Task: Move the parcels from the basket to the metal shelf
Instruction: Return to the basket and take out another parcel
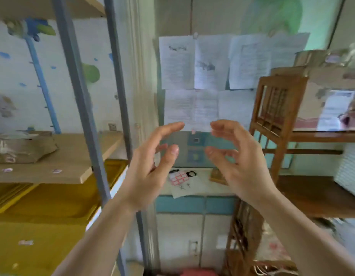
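Note:
The metal shelf with grey posts and wooden boards stands at the left. A brown paper parcel lies on its middle board at the far left. Yellow padded parcels are stacked on the level below. My left hand and my right hand are raised in front of me, to the right of the shelf, palms facing each other, fingers apart and curled, holding nothing. The basket is not clearly in view.
Printed sheets hang on the wall ahead. A wooden chair frame is stacked at the right beside a wooden table. A cardboard box sits above. A low tiled ledge carries small items.

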A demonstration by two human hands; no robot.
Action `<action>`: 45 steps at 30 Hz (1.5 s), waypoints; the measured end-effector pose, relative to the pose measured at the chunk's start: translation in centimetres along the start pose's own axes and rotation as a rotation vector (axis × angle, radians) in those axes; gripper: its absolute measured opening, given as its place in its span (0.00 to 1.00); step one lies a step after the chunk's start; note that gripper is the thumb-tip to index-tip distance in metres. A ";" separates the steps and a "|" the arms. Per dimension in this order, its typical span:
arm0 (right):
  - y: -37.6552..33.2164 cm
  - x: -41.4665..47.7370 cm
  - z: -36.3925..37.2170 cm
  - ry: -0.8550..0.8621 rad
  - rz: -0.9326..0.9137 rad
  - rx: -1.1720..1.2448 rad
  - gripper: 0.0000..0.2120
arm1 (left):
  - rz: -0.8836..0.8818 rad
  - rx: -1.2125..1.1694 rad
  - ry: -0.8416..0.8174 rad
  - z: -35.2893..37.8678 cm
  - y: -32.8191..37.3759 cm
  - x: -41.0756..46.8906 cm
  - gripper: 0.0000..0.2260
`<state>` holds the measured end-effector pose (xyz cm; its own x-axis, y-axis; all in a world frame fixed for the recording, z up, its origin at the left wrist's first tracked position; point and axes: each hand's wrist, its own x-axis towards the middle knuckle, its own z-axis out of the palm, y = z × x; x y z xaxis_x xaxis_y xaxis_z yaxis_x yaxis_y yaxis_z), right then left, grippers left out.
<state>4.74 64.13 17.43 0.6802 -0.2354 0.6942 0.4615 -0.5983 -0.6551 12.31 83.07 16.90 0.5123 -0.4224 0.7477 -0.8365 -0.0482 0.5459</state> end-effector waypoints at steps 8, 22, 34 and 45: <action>2.9 -4.3 -19.7 0.167 0.098 -0.228 0.19 | 0.070 -0.278 -0.194 18.3 8.7 5.3 0.16; 11.5 -8.2 -40.6 0.425 0.297 -0.509 0.28 | 0.172 -0.515 -0.404 44.1 13.8 11.3 0.20; 25.4 -10.0 -56.8 0.590 0.557 -0.642 0.27 | 0.058 -0.587 -0.704 69.7 13.7 16.8 0.21; 49.7 -13.4 -66.9 0.590 1.048 -0.439 0.47 | -0.579 -0.249 -0.577 97.6 3.4 19.9 0.29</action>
<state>-19.52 -13.70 -4.45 0.1962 -0.9805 0.0086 -0.4416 -0.0962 -0.8920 0.71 -13.82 -3.23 0.6098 -0.7908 0.0522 -0.3713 -0.2268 0.9004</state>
